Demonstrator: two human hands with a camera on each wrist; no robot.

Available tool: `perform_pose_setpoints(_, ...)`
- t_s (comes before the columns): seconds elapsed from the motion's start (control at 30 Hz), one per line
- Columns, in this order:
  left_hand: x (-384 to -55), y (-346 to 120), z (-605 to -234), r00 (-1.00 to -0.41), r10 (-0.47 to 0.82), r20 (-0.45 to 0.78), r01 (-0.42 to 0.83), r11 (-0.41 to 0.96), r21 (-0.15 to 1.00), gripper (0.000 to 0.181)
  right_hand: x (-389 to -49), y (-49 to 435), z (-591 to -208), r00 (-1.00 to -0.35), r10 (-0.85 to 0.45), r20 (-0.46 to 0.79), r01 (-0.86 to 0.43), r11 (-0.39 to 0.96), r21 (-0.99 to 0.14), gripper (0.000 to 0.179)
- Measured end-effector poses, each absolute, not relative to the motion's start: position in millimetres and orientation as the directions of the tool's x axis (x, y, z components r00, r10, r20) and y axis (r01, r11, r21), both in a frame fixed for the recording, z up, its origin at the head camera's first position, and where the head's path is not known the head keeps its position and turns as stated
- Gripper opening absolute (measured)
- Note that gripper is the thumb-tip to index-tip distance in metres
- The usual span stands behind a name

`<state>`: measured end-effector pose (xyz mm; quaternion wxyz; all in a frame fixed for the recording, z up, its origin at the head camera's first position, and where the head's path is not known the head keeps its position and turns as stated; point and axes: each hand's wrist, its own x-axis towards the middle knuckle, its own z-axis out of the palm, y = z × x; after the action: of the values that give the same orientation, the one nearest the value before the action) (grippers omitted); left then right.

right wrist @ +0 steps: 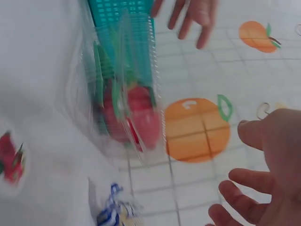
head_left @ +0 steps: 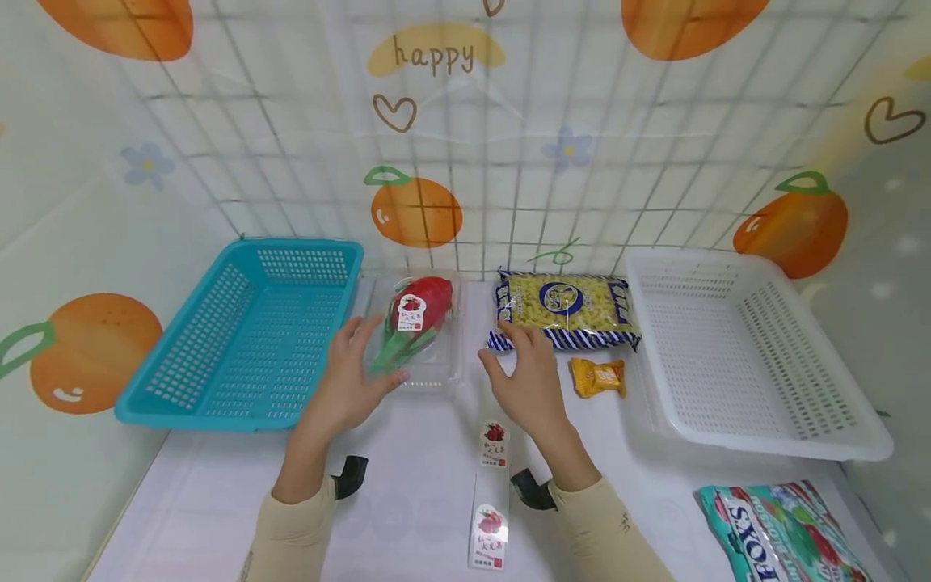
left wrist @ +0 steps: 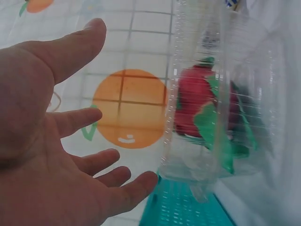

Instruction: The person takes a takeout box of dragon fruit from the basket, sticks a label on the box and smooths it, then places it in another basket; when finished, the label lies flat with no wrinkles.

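A closed, clear plastic clamshell box point(head_left: 444, 368) stands near the back of the table. Inside it lies a red dragon fruit point(head_left: 438, 295) with green leaves, and a dragon fruit label point(head_left: 411, 313) shows on top. My left hand point(head_left: 345, 386) hovers at the box's left front with its fingers spread, holding nothing. To the right of the box, my right hand point(head_left: 531, 380) is raised with its fingers loosely parted, also holding nothing. In the left wrist view a gap separates the left hand point(left wrist: 80, 155) from the box point(left wrist: 195, 162).
A teal basket point(head_left: 134, 404) stands at the left, a white basket point(head_left: 865, 440) at the right. Between lie a pasta bag point(head_left: 567, 307) and a small orange packet point(head_left: 598, 377). A label strip point(head_left: 494, 485) lies in front, with a Fox's candy bag point(head_left: 781, 529) at front right.
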<state>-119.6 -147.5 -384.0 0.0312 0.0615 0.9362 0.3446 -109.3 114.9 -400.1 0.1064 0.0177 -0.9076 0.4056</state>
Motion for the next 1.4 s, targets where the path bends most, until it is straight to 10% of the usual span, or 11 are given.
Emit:
perform_pose_setpoints(1.0,-122.1,-155.6,-429.7,-0.994,0.014,-0.107,-0.059,0.758,0.649,0.107,26.8,296.7,-428.2,-0.766,0.46,0.45,0.096,0.773,-0.627,0.077)
perform_pose_setpoints(1.4,-135.6,-170.5,-451.7,-0.997,0.008,-0.083,-0.056,0.675,0.736,0.108,32.9,335.3,-453.9,-0.708,0.688,0.163,0.397,0.577,-0.714,0.094)
